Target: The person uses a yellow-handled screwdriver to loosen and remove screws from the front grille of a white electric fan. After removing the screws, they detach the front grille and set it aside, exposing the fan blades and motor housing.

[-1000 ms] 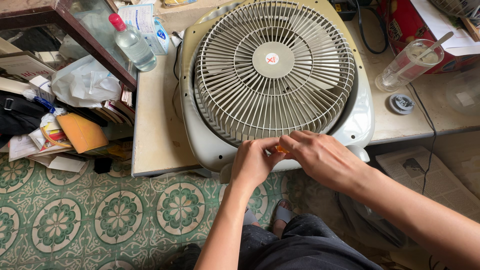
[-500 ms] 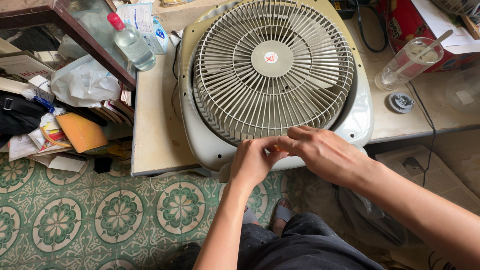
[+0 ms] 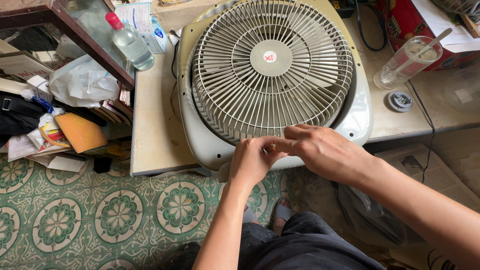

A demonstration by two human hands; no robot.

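Hidden between the fingers, cut off at the edges.
Small orange thing (image 3: 273, 147) almost wholly covered by left hand (image 3: 252, 162) and right hand (image 3: 325, 150); fan (image 3: 272, 70) top cropped; red box (image 3: 407, 22) only partly in view.

fan (image 3: 272, 70) flat on desk (image 3: 155, 125) | left hand (image 3: 252, 161), right hand (image 3: 325, 150) meet at fan's near rim, pinching small orange piece (image 3: 274, 147) | bottle (image 3: 129, 42) beyond fan's left

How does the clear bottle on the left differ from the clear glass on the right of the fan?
The bottle is closed with a red cap; the glass is open at the top and holds a spoon. The bottle narrows to a thin neck; the glass has a wide mouth. The bottle stands at the table's left rear corner, the glass to the right of the fan. Both are clear, and neither hand touches them.
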